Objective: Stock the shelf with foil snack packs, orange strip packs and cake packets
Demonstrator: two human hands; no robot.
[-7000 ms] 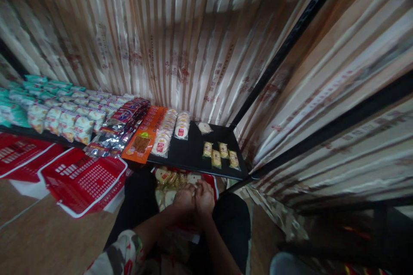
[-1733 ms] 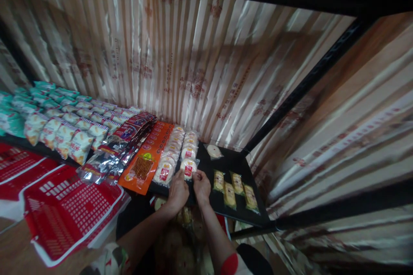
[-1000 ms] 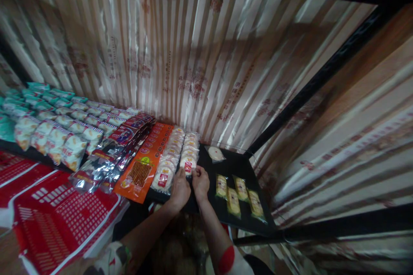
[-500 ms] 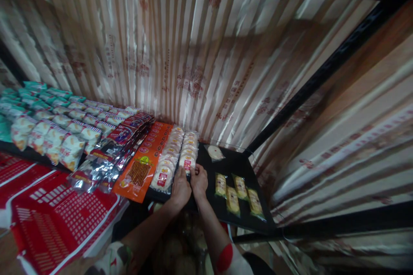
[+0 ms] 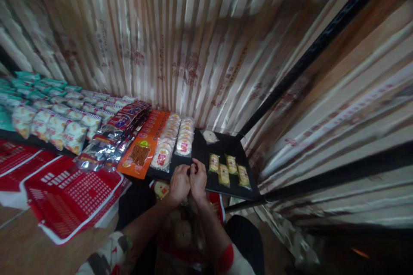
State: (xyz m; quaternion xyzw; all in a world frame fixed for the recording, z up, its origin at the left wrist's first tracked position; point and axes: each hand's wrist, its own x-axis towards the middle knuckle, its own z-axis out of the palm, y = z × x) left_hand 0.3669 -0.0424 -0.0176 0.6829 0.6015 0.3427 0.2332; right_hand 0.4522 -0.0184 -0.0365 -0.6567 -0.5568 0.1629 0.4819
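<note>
My left hand (image 5: 180, 183) and my right hand (image 5: 198, 178) are side by side at the front edge of the black shelf (image 5: 222, 184). Both have loosely bent fingers, and nothing shows in either one; their undersides are hidden. Just beyond them, apart from the fingertips, lies a row of round white crackers in clear packs (image 5: 184, 142) with red labels. A second row of the same cracker packs (image 5: 161, 154) runs along its left side. To the right of my hands sit several yellow wrapped cakes (image 5: 223, 175).
One round white pack (image 5: 210, 136) lies at the back right. Leftward come an orange snack bag (image 5: 142, 150), dark red and silver packets (image 5: 124, 122), white snack bags (image 5: 73, 135) and green bags (image 5: 27, 90). Red baskets (image 5: 74, 193) stand below. A black post (image 5: 303, 64) rises at right.
Both hands have drawn back toward me from the front of the right cracker row, which now shows fully. The view has tilted slightly, so the shelf sits higher.
</note>
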